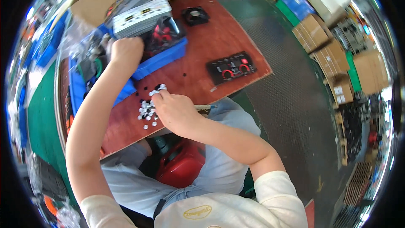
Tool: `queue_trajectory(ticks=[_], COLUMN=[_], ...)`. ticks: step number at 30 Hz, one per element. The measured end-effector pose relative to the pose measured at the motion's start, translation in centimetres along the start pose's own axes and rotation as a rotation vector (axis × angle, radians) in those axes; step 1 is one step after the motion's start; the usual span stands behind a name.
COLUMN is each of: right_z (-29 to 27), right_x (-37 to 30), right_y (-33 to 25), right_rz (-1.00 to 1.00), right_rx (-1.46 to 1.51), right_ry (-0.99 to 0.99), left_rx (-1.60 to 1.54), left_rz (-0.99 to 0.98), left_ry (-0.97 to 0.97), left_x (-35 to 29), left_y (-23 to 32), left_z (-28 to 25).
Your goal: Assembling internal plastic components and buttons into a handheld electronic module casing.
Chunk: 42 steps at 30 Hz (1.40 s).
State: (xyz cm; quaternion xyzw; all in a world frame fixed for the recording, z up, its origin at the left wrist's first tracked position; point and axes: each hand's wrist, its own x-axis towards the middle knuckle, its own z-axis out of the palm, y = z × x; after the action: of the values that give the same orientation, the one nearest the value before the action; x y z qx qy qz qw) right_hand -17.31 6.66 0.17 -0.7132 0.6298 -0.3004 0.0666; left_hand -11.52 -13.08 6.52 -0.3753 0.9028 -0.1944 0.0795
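Note:
My left hand (127,52) reaches into the blue bin (162,60) at the back left, beside a stack of white panels (143,18). Its fingers point down among the contents and are hidden. Over the small pile of white round caps (145,112) near the table's front edge, my right hand (174,109) has thumb and fingertips pinched together. What sits between those fingertips is too small to make out. A thin pen-like tool (206,107) sticks out on the right side of this hand; whether the hand grips it is hidden.
On the red-brown table (228,29) lie a black panel with red rings (231,67) and a black fan (195,15). Black-and-red parts (163,34) fill the blue bin's right end. Cardboard boxes (312,33) stand beyond the floor at right. A red stool (182,166) is below me.

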Motion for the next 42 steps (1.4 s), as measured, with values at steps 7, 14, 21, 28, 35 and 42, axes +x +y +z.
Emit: queue_trajectory(ticks=[7, 14, 21, 28, 35, 42], right_z=[-9.4, -11.0, -11.1, -11.4, -11.6, -11.3], right_x=[-2.4, -6.2, -6.5, -6.9, -6.9, -6.7], right_y=[7.8, 17.0, 17.4, 17.9, 17.5, 17.3], right_rz=[0.337, 0.769, 0.831, 0.837, 0.827, 0.803], right_rx=[-0.119, -0.372, -0.221, -0.133, -0.118, -0.128], right_ry=[0.438, 0.44, 0.393, 0.467, 0.467, 0.464], left_rx=[-0.115, -0.809, -0.791, -0.992, -1.064, -0.976], left_rz=[0.049, 0.43, 0.383, 0.306, 0.243, 0.266], left_ry=[0.392, 0.455, 0.159, 0.18, 0.066, 0.121], left_x=[-3.2, -4.7, -2.3, -2.5, -2.5, -2.5], left_y=[1.1, 13.4, 17.5, 17.0, 16.7, 16.5], left_z=[-2.7, -3.2, -1.4, -1.9, -2.3, -1.2])
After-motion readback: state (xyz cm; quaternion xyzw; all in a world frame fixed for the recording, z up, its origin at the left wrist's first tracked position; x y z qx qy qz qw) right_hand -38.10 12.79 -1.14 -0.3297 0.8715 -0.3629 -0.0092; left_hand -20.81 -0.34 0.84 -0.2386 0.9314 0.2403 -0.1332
